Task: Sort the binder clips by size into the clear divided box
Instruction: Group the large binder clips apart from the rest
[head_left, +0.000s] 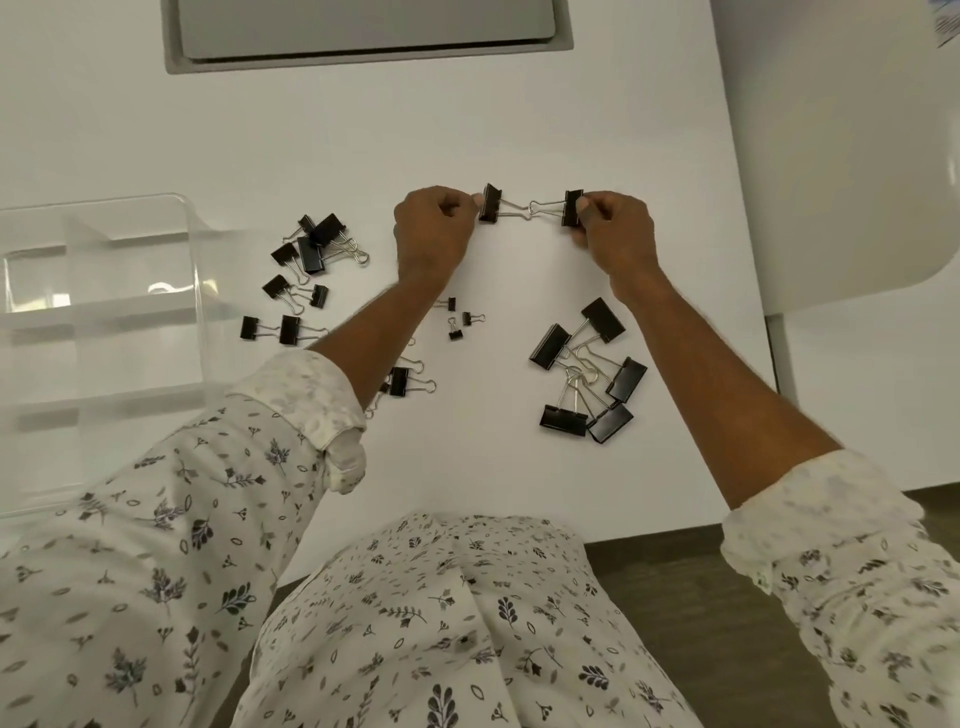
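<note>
We pinch one binder clip (490, 203) in our left hand (434, 223) and a second clip (572, 208) in our right hand (615, 231), wire handles meeting between them. The clear divided box (104, 312) lies far left on the surface (519, 130), nearer our left hand.

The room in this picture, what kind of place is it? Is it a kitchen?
Probably not a kitchen. It looks like an office or study desk: a plain white table with a grey panel set into its top, black binder clips scattered about, and a clear divided box for sorting them.
</note>
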